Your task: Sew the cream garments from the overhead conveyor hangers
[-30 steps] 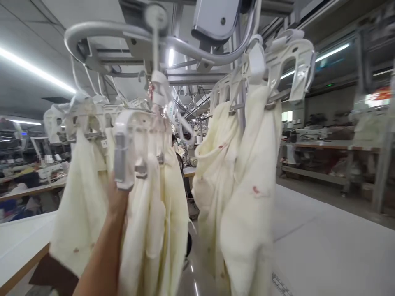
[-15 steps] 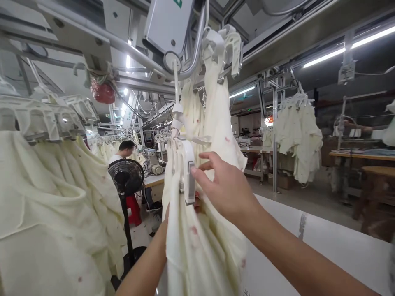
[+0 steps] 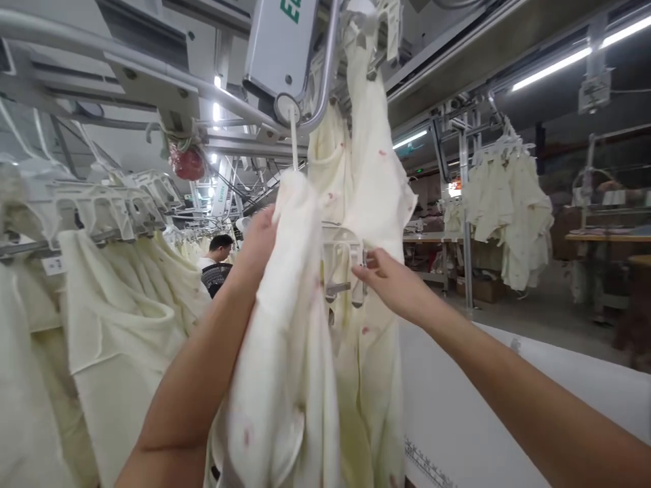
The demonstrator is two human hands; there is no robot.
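While a cream garment (image 3: 285, 291) hangs at centre, the left hand (image 3: 259, 237) grips its upper edge, fingertips hidden. Just beside it, the right hand (image 3: 389, 281) pinches a white hanger's (image 3: 346, 252) end between thumb and fingers. The held edge seems free of the visible clip (image 3: 337, 290); whether more is clipped is hidden. Other garments (image 3: 122, 332) hang leftward.

Garment (image 3: 285, 291) matt cloth; hanger (image 3: 357, 256) smooth white plastic (slightly glossy); overhead rail (image 3: 228, 99) smooth, shiny metal
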